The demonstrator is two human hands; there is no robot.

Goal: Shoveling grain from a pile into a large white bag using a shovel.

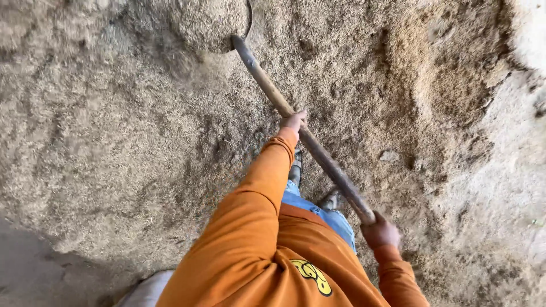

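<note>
The left hand (294, 120) is closed around a long wooden handle (301, 133) near its middle, just above the centre of the frame, while the right hand (380, 233) is clenched over the handle's near end at the lower right. The handle is held on a slant, running from the lower right up to the upper middle, where its far end is met by a shovel blade (213, 25) heaped with pale husks. Orange sleeves (259, 193) and blue trousers (324, 213) are seen below. A wide spread of loose husk (114, 142) is laid across the ground all around.
</note>
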